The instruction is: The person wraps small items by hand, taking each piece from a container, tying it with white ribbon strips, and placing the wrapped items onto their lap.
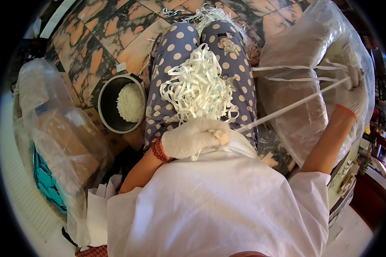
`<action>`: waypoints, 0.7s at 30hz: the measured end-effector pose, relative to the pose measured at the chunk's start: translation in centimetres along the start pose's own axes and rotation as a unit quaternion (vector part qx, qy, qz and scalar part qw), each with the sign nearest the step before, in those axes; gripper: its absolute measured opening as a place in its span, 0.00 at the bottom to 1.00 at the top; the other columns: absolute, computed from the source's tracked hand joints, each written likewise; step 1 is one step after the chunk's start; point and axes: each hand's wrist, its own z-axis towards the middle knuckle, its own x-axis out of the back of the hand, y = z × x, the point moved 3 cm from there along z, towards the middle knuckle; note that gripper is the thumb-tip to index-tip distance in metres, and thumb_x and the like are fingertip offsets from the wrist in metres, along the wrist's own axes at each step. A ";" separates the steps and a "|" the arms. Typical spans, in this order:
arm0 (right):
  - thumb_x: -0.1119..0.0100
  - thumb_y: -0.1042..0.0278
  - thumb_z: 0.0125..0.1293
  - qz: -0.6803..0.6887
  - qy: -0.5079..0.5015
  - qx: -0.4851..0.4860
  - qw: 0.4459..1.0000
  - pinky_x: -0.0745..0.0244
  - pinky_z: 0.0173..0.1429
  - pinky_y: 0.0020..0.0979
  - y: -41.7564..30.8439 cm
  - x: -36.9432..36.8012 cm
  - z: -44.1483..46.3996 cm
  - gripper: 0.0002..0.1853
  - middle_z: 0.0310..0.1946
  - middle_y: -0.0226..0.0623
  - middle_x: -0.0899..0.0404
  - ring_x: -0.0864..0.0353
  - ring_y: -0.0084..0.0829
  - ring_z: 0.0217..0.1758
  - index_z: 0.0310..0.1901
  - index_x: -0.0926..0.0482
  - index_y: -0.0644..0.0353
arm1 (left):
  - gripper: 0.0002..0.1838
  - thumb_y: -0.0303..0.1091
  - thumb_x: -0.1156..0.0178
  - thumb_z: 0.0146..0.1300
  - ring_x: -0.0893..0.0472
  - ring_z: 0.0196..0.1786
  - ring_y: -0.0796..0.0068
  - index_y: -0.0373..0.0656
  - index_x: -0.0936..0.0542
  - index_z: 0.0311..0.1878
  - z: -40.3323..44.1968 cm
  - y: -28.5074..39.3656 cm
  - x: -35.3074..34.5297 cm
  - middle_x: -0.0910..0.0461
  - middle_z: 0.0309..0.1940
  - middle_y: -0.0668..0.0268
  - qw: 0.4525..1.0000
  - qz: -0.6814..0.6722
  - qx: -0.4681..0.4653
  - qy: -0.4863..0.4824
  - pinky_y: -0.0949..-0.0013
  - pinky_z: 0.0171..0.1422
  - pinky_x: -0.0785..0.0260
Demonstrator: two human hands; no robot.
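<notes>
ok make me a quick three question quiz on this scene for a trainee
1. True or false: both hands are bare.
2. Where does the heap of white strips nearest the hands lie? a) in the bucket b) on the lap c) on the clear plastic
3. Which hand is farther from that heap, and what runs from it towards the other?

Key: 1. False; the left hand and right hand are gloved. 2. b. 3. Right; a taut strip.

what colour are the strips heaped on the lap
Mostly white strips, with a few teal bits among them; best seen in the head view.
</notes>
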 end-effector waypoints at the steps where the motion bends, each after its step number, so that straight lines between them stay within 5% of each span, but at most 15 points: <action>1: 0.53 0.69 0.75 0.089 -0.060 -0.037 0.994 0.46 0.29 0.28 -2.1 4.3 2.7 0.09 0.21 0.24 0.41 0.46 0.24 0.23 0.32 0.32 0.53 | 0.07 0.29 0.45 0.72 0.28 0.36 0.85 0.39 0.20 0.47 -0.1 -0.2 0.0 0.25 0.34 0.73 1.000 -0.008 -0.012 0.010 0.79 0.41 0.35; 2: 0.52 0.69 0.73 0.167 -0.113 -0.082 0.976 0.48 0.29 0.28 -4.1 8.5 5.4 0.12 0.19 0.23 0.45 0.48 0.24 0.23 0.28 0.33 0.51 | 0.06 0.28 0.46 0.72 0.29 0.34 0.86 0.39 0.21 0.45 -0.3 -0.3 0.0 0.26 0.31 0.74 0.998 -0.002 -0.035 0.047 0.80 0.38 0.35; 4: 0.52 0.69 0.74 -0.055 0.227 0.090 0.968 0.53 0.29 0.28 -4.5 0.8 1.5 0.15 0.19 0.23 0.47 0.50 0.23 0.22 0.25 0.37 0.49 | 0.07 0.28 0.48 0.71 0.30 0.31 0.88 0.39 0.21 0.45 -0.5 0.0 -0.1 0.26 0.29 0.75 0.995 0.001 -0.027 0.095 0.81 0.35 0.36; 6: 0.53 0.67 0.78 0.069 0.002 0.041 0.997 0.50 0.31 0.28 -7.9 6.1 4.0 0.14 0.23 0.22 0.47 0.50 0.23 0.24 0.30 0.34 0.50 | 0.10 0.29 0.47 0.71 0.29 0.31 0.88 0.37 0.19 0.48 -0.7 0.6 -0.4 0.23 0.31 0.74 0.991 -0.008 0.038 0.125 0.81 0.34 0.37; 8: 0.50 0.63 0.79 0.033 0.047 0.082 0.995 0.51 0.31 0.24 -10.2 6.4 4.2 0.15 0.23 0.22 0.48 0.50 0.21 0.24 0.30 0.34 0.52 | 0.13 0.33 0.47 0.72 0.31 0.29 0.89 0.36 0.18 0.50 0.1 0.1 0.9 0.22 0.31 0.73 0.992 0.015 0.037 0.124 0.83 0.31 0.40; 10: 0.50 0.63 0.79 -0.259 -0.005 0.176 0.950 0.53 0.30 0.21 -8.8 1.6 1.2 0.16 0.24 0.21 0.48 0.50 0.19 0.24 0.30 0.35 0.54 | 0.13 0.34 0.48 0.73 0.33 0.27 0.89 0.37 0.18 0.48 0.3 0.9 0.9 0.23 0.29 0.74 0.989 -0.006 0.045 0.143 0.83 0.27 0.44; 14: 0.54 0.71 0.79 -0.359 -0.065 0.172 0.915 0.37 0.34 0.19 -5.7 -2.1 -1.9 0.10 0.27 0.23 0.39 0.43 0.16 0.27 0.35 0.29 0.59 | 0.12 0.38 0.48 0.73 0.39 0.23 0.89 0.41 0.21 0.41 1.1 0.9 0.7 0.32 0.23 0.78 0.991 0.004 0.001 0.131 0.81 0.24 0.51; 17: 0.49 0.75 0.76 -0.465 -0.070 0.228 0.853 0.31 0.36 0.20 -5.8 -3.2 -2.8 0.09 0.27 0.24 0.31 0.33 0.17 0.27 0.34 0.26 0.60 | 0.11 0.35 0.53 0.70 0.41 0.21 0.89 0.43 0.23 0.35 0.8 1.9 0.1 0.33 0.22 0.77 0.987 0.045 0.042 0.147 0.80 0.23 0.51; 19: 0.45 0.81 0.69 -0.602 -0.041 0.375 0.704 0.26 0.38 0.21 -7.4 -3.7 -3.3 0.06 0.28 0.26 0.24 0.25 0.18 0.28 0.34 0.23 0.60 | 0.13 0.39 0.53 0.73 0.41 0.20 0.87 0.44 0.24 0.36 1.4 1.3 -0.1 0.35 0.22 0.76 0.986 0.022 -0.010 0.166 0.80 0.23 0.50; 21: 0.39 0.90 0.58 -0.640 0.015 0.439 0.630 0.19 0.43 0.24 -9.5 -3.0 -3.0 0.11 0.31 0.28 0.16 0.15 0.21 0.32 0.35 0.18 0.60 | 0.15 0.44 0.54 0.76 0.41 0.20 0.86 0.44 0.26 0.37 1.5 1.0 0.1 0.36 0.22 0.75 0.982 -0.049 -0.041 0.176 0.79 0.22 0.48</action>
